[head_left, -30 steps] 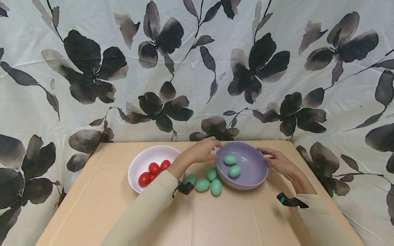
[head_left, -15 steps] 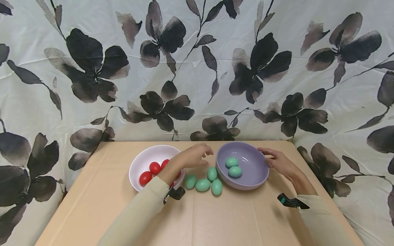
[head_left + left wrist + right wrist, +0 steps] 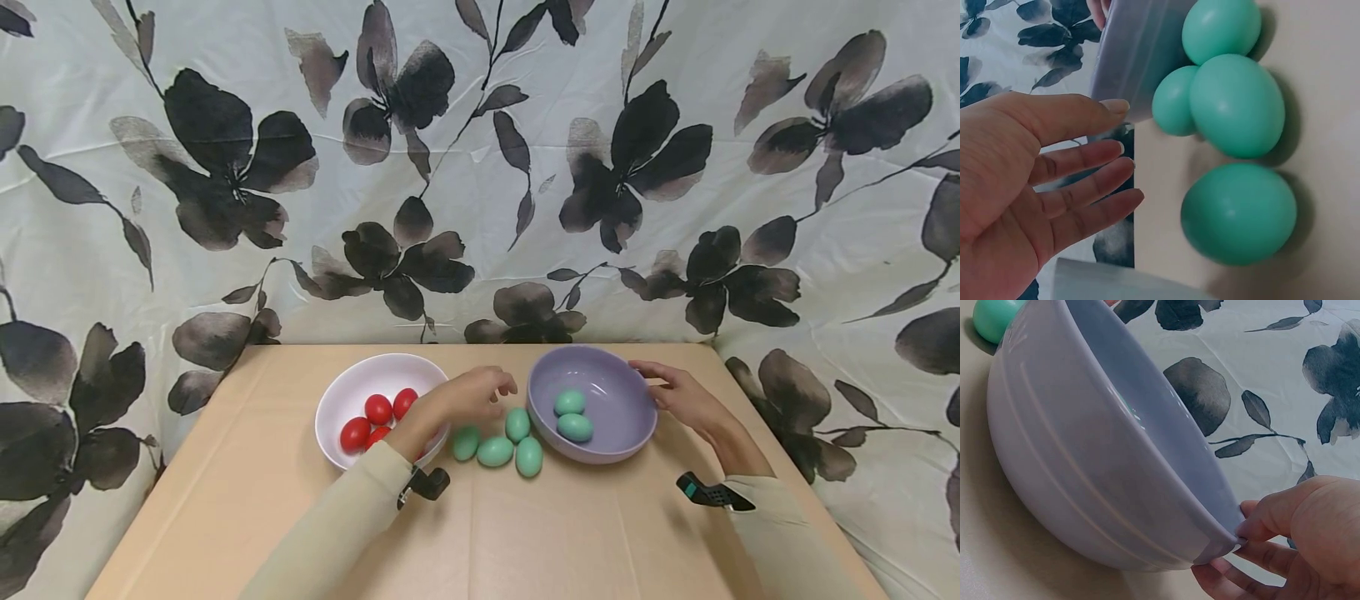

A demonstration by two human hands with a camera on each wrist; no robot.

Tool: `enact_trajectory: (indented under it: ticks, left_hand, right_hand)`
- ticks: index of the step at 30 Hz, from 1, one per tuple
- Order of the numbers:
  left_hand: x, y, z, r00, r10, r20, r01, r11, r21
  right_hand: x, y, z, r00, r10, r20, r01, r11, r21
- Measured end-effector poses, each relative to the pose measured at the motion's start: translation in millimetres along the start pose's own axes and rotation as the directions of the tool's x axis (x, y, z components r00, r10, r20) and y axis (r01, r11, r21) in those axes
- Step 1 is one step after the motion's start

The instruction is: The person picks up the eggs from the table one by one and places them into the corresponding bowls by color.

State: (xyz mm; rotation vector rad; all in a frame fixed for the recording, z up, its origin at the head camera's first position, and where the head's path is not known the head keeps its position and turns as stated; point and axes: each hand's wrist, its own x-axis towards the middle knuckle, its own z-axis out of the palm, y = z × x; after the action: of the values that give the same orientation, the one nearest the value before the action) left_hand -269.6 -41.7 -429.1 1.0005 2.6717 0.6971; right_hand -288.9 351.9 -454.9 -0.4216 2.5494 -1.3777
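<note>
The left hand (image 3: 468, 396) hovers with relaxed fingers between two bowls and holds nothing. Just below it, several green eggs (image 3: 495, 452) lie grouped on the table, apart from the fingers in the left wrist view. Two more green eggs (image 3: 575, 428) rest inside the purple bowl (image 3: 618, 417). At that bowl's right rim, the right hand (image 3: 686, 400) grips the edge, thumb on the inner side and fingers underneath, as the right wrist view (image 3: 1297, 537) shows. Several red egg-like balls (image 3: 356, 434) sit in the pale pink bowl (image 3: 327, 417), partly hidden by the left forearm.
Both bowls stand toward the far side of a light tan table (image 3: 540, 533). A white cloth with dark flowers (image 3: 510, 200) hangs behind it. Each wrist wears a small black device, such as the right wrist camera (image 3: 712, 492).
The left hand has moved left, away from the purple bowl's rim, and sunk slightly. The two eggs inside have shifted a little to the right. The right hand stays at the rim.
</note>
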Motion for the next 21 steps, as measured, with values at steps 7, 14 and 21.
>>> enact_trajectory:
  ticks: [7,14,21]
  left_hand:
    - [3.1,1.4,11.4,0.999,-0.042,-0.013,0.042,0.999,-0.001]
    - [5.4,7.3,21.1,0.994,-0.107,-0.018,0.107,0.994,0.037]
    - [12.1,7.4,33.0,0.987,-0.157,-0.042,0.158,0.987,0.019]
  right_hand:
    - [0.3,0.8,-0.6,1.000,-0.003,0.000,0.003,1.000,0.001]
    - [-0.3,-0.2,-0.8,1.000,0.001,0.004,-0.001,1.000,0.000]
    - [0.0,1.0,-0.8,1.000,-0.007,0.004,0.007,1.000,0.006]
